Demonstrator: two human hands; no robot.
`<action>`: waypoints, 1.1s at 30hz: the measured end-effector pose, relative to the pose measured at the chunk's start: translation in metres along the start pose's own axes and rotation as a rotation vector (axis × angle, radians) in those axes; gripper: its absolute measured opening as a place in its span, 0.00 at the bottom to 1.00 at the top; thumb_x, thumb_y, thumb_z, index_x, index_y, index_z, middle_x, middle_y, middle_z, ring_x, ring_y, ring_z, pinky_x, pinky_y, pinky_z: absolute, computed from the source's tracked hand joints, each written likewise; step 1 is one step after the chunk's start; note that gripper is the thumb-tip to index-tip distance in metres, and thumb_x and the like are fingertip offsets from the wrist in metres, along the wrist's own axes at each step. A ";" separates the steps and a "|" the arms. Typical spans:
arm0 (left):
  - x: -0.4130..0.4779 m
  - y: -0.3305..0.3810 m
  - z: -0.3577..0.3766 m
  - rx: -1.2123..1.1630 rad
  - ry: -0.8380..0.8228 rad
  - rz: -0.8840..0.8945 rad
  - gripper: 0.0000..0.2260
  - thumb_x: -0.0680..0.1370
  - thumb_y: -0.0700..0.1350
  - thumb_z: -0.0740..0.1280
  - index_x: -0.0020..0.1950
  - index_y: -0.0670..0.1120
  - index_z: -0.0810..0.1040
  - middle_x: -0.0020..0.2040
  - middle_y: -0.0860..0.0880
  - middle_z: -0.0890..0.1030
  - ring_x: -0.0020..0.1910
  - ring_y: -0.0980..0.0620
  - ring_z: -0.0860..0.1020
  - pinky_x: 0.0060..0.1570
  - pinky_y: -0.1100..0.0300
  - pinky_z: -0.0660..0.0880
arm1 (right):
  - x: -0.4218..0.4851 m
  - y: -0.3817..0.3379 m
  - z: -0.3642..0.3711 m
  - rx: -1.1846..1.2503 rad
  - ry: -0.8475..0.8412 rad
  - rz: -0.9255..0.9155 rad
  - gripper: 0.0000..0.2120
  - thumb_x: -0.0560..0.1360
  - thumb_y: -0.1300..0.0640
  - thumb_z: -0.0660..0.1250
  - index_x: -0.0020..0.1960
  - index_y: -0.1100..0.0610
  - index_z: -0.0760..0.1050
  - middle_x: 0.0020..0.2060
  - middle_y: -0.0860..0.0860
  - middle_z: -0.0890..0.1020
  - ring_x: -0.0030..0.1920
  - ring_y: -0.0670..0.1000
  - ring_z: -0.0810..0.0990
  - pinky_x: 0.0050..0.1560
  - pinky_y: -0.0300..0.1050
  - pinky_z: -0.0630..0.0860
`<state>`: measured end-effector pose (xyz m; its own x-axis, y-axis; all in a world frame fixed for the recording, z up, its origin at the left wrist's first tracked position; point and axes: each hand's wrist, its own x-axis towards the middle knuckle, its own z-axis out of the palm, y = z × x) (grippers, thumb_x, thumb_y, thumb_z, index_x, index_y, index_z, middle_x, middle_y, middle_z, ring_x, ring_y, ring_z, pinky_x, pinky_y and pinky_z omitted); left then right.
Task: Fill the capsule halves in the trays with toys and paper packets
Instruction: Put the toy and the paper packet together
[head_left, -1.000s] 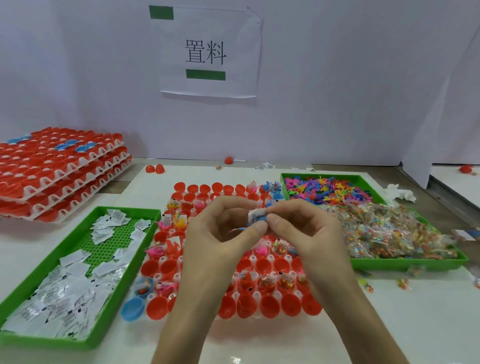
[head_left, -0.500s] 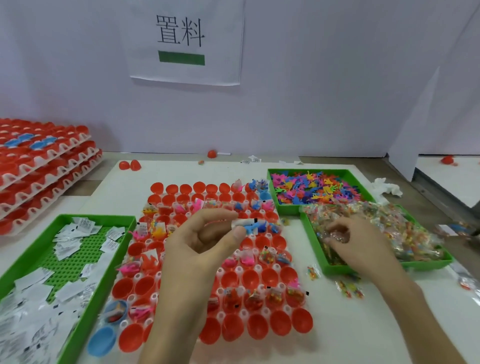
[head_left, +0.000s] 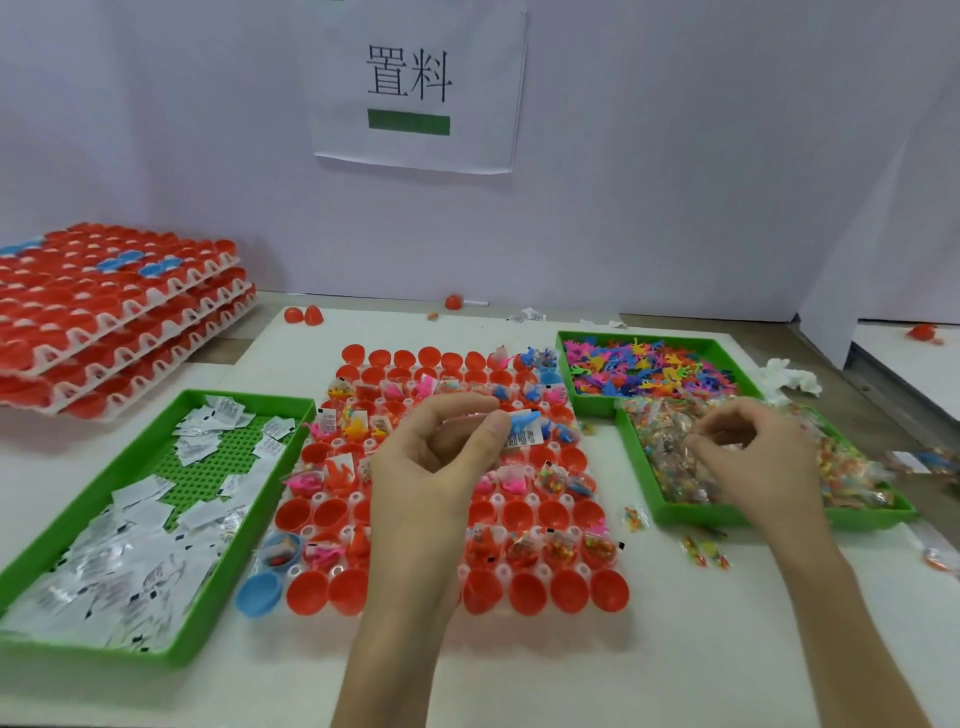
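Observation:
A white tray of red capsule halves (head_left: 540, 590) lies in the middle of the table; many halves hold toys and packets, others are bare. My left hand (head_left: 431, 467) hovers over it and pinches a blue toy with a white paper packet (head_left: 524, 434). My right hand (head_left: 753, 457) is in the green bin of clear candy-like packets (head_left: 675, 512), fingers curled and pinching among the packets. A green bin of paper packets (head_left: 192, 603) sits at the left, and a green bin of coloured plastic toys (head_left: 649, 366) at the back right.
Stacked trays of red capsule halves (head_left: 114, 322) stand at the far left. A loose blue capsule half (head_left: 258, 593) lies by the tray's near left corner. Stray packets (head_left: 704, 551) lie on the table right of the tray. Loose red halves (head_left: 303, 315) sit near the wall.
My two hands held the toy and packet together a second ago. My right hand then let go and moved right into the bin of clear packets; my left hand keeps the toy and packet.

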<state>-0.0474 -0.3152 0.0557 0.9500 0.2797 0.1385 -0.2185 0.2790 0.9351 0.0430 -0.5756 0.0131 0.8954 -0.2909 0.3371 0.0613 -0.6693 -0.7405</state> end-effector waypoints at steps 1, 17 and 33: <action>0.000 0.002 0.002 -0.001 0.001 0.006 0.08 0.67 0.51 0.74 0.44 0.54 0.86 0.43 0.49 0.87 0.44 0.53 0.85 0.43 0.67 0.78 | 0.000 -0.004 -0.002 0.010 0.013 -0.017 0.10 0.69 0.68 0.76 0.40 0.55 0.79 0.37 0.48 0.82 0.41 0.49 0.81 0.45 0.45 0.76; -0.026 0.009 0.008 -0.072 -0.066 0.129 0.08 0.66 0.48 0.75 0.44 0.50 0.84 0.42 0.48 0.87 0.44 0.53 0.85 0.43 0.65 0.79 | -0.094 -0.121 0.001 0.929 -0.254 -0.031 0.10 0.61 0.51 0.76 0.42 0.51 0.85 0.41 0.53 0.86 0.44 0.52 0.86 0.45 0.41 0.81; -0.024 0.001 -0.011 0.030 -0.012 0.135 0.12 0.61 0.51 0.78 0.43 0.55 0.84 0.38 0.51 0.85 0.39 0.56 0.84 0.39 0.68 0.78 | -0.099 -0.126 0.015 0.827 -0.384 -0.068 0.15 0.65 0.41 0.72 0.46 0.48 0.85 0.44 0.52 0.87 0.47 0.53 0.86 0.49 0.48 0.83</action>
<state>-0.0725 -0.3116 0.0499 0.9151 0.3014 0.2677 -0.3380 0.2119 0.9170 -0.0468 -0.4521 0.0643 0.9544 0.0779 0.2882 0.2832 0.0697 -0.9565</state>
